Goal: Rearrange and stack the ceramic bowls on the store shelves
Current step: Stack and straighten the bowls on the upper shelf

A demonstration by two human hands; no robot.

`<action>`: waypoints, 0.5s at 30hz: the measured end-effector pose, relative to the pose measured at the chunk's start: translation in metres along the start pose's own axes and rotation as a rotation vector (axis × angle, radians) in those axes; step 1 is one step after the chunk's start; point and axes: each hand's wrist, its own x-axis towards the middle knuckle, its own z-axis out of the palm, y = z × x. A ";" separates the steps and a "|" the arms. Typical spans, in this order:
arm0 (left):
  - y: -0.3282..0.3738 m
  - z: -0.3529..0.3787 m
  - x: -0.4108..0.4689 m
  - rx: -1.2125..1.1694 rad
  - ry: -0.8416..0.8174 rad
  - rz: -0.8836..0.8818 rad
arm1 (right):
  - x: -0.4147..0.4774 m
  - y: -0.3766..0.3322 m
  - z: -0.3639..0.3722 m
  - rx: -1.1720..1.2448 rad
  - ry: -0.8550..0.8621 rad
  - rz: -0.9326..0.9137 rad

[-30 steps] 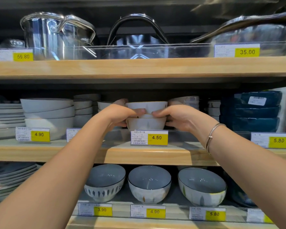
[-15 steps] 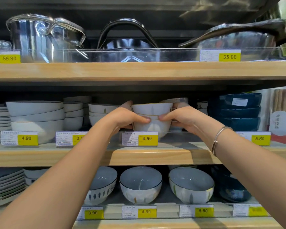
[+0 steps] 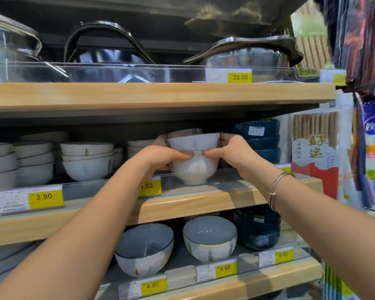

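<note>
A stack of two white ceramic bowls (image 3: 194, 165) with thin gold rims is on the middle shelf (image 3: 182, 204), just behind its clear front strip. My left hand (image 3: 160, 158) grips the stack's left side and my right hand (image 3: 232, 154) grips its right side, thumbs meeting at the seam between the two bowls. The stack's foot sits at or just above the shelf board; I cannot tell which. To the left stands another stack of white bowls (image 3: 88, 161). To the right is a stack of dark blue bowls (image 3: 262, 137).
Steel pots (image 3: 247, 57) fill the top shelf. Grey-inside bowls (image 3: 144, 249) (image 3: 209, 238) and dark blue bowls (image 3: 258, 232) sit on the lower shelf. More white bowls (image 3: 34, 161) stand far left. Chopstick packs (image 3: 314, 148) hang at the right end. Yellow price tags line the shelf edges.
Both hands have carried the two-bowl stack to the right along the middle shelf, closer to the dark blue bowls. The view has swung right with them.
</note>
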 end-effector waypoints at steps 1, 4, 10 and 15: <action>0.000 0.002 0.001 -0.004 -0.003 0.005 | -0.001 0.001 -0.001 0.003 0.010 -0.018; -0.001 0.003 0.005 0.003 0.013 0.014 | -0.001 0.005 -0.002 -0.008 0.049 -0.062; -0.007 -0.001 0.007 0.017 0.016 0.004 | 0.004 0.011 0.003 -0.142 0.094 -0.167; -0.002 0.004 0.005 0.022 -0.015 -0.010 | 0.003 0.015 -0.001 -0.287 0.157 -0.211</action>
